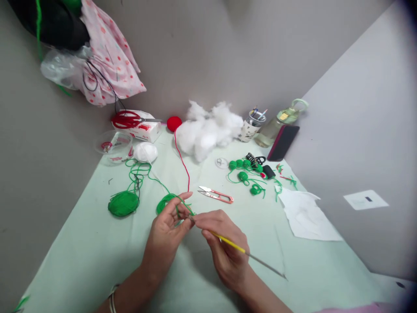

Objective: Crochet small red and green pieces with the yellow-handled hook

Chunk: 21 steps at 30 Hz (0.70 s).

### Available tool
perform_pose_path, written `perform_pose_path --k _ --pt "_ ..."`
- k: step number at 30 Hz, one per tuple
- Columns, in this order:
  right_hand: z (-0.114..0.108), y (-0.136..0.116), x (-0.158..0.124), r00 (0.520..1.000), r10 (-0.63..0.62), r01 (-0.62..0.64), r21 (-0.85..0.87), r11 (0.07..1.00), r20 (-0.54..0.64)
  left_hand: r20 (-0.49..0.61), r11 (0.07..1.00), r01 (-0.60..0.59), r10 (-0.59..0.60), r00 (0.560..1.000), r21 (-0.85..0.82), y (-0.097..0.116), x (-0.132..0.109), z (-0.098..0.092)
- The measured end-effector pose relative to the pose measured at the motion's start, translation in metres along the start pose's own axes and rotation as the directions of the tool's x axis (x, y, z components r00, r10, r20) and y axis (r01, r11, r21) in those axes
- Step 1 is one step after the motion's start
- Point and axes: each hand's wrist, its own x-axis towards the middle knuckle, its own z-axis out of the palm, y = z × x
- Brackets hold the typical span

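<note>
My left hand [169, 228] pinches a strand of green yarn [182, 208] looped over its fingers, thumb against forefinger. The strand runs back to a small green crocheted piece [163, 202] and on to a green yarn ball [123, 203] on the left. My right hand [221, 243] is closed round a crochet hook [247, 254] with a yellow grip and a metal shaft that sticks out to the lower right. The hook's tip meets the yarn between the two hands.
Pink thread snips [216, 194] lie just beyond the hands. Farther back sit white stuffing [208, 130], a red yarn ball [174, 123] with a trailing strand, red scissors [130, 119] on a box, small green crocheted balls [246, 167], a bottle [276, 124] and white paper [306, 213].
</note>
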Motion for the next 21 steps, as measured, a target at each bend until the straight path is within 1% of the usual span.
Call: perform_pose_path --k 2,5,7,8,10,12,14,16,18,21 --pt "-0.001 0.0 -0.001 0.998 -0.054 0.055 -0.088 0.995 0.012 0.003 0.999 -0.003 0.003 1.0 0.032 0.0 0.0 -0.001" --pt "-0.002 0.001 -0.003 0.992 -0.126 0.129 -0.199 0.971 0.029 -0.072 0.994 -0.046 0.053 0.996 0.104 0.001 0.0 -0.002" --pt "-0.002 0.003 -0.006 0.987 -0.16 0.158 -0.233 0.96 0.008 -0.107 0.993 -0.063 0.074 0.992 0.099 0.001 -0.001 -0.003" --pt "-0.001 0.005 -0.007 0.985 -0.171 0.166 -0.244 0.955 0.0 -0.107 0.996 -0.06 0.068 0.992 0.072 0.001 -0.001 -0.002" --pt "-0.001 0.009 -0.01 0.982 -0.188 0.182 -0.275 0.944 0.004 -0.072 1.0 -0.027 0.026 0.997 -0.012 0.001 -0.001 0.0" --pt "-0.001 0.012 -0.013 0.975 -0.218 0.218 -0.317 0.923 0.033 -0.042 0.995 0.02 -0.024 0.999 -0.095 0.0 -0.001 0.002" --pt "-0.001 0.014 -0.014 0.969 -0.238 0.247 -0.337 0.909 0.068 -0.049 0.986 0.044 -0.052 0.997 -0.16 0.0 0.0 0.005" --pt "0.0 0.013 -0.015 0.971 -0.224 0.239 -0.317 0.918 0.083 -0.092 0.982 0.029 -0.047 0.995 -0.189 0.001 0.001 0.006" --pt "0.002 0.012 -0.015 0.979 -0.193 0.204 -0.281 0.938 0.067 -0.111 0.982 0.008 -0.03 0.993 -0.191 0.002 0.002 0.005" --pt "0.004 0.012 -0.015 0.986 -0.164 0.164 -0.256 0.953 0.024 -0.041 0.983 0.033 -0.041 0.998 -0.183 0.002 0.002 0.003"
